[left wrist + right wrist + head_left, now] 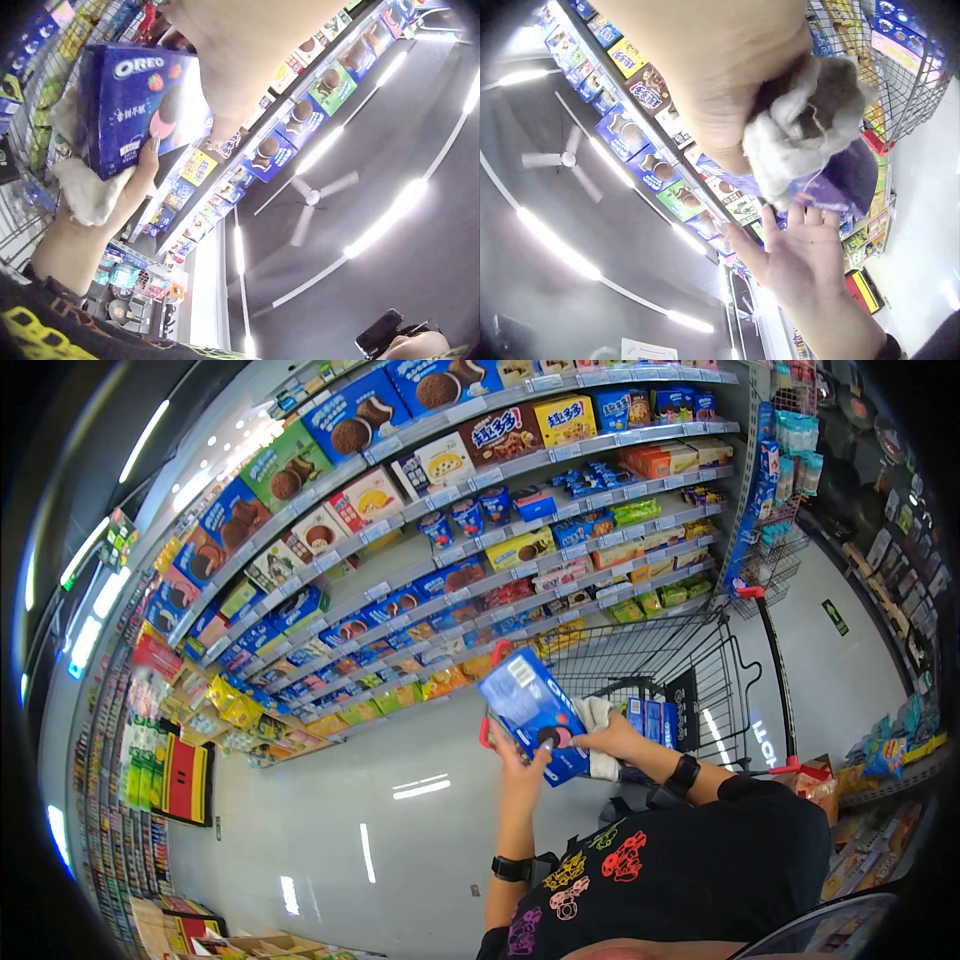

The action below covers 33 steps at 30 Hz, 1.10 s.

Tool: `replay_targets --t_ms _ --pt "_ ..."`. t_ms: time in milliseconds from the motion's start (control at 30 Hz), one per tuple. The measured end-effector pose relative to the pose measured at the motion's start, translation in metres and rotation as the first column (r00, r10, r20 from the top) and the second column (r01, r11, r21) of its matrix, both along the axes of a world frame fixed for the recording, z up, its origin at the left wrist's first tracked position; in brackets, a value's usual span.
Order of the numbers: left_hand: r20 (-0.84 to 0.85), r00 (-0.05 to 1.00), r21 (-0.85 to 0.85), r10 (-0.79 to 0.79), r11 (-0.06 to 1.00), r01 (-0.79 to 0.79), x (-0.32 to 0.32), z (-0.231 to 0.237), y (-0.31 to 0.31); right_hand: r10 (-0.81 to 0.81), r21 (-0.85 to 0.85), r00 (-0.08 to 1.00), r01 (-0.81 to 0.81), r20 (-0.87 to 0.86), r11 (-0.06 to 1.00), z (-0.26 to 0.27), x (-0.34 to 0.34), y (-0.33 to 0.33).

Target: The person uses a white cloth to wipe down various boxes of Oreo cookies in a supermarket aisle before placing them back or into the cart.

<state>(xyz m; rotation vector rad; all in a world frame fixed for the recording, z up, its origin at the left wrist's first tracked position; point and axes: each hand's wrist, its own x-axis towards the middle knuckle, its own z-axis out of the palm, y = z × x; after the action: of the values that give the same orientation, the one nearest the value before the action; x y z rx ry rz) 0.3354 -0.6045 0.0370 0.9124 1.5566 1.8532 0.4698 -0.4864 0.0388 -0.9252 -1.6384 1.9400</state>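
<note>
A blue Oreo box (530,705) is tilted between the two hands in front of the body. The right hand (605,738) grips the box's edge, thumb on its printed face, with a crumpled white cloth (94,191) bunched against that hand. At the box's lower left, the left hand (522,765) supports it; in the right wrist view this hand (802,259) shows its palm, fingers straight and their tips partly hidden by the box. The left wrist view shows the box's front (146,109) with strawberry pictures and the right thumb on it.
A wire shopping cart (715,660) with red corners stands just beyond the hands, holding blue boxes (652,722). Behind it, shelves (420,510) of biscuit boxes curve across the view. Pans hang at the right; grey floor (380,830) lies to the left.
</note>
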Motion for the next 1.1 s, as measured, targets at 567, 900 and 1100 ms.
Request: replay_targets --t_ms 567,900,1100 --pt "0.478 0.746 -0.05 -0.464 0.833 0.551 0.055 -0.018 0.185 0.09 0.022 0.966 -0.088 -0.24 0.996 -0.007 0.066 0.149" --pt "0.438 0.583 -0.145 -0.685 0.586 0.797 0.084 0.027 0.207 -0.285 0.117 0.79 0.406 -0.542 0.906 0.044 0.093 0.199" --pt "0.319 0.542 -0.16 -0.778 0.519 0.84 0.071 0.022 0.198 -0.117 0.45 0.914 0.3 -0.389 0.841 0.085 0.116 0.199"
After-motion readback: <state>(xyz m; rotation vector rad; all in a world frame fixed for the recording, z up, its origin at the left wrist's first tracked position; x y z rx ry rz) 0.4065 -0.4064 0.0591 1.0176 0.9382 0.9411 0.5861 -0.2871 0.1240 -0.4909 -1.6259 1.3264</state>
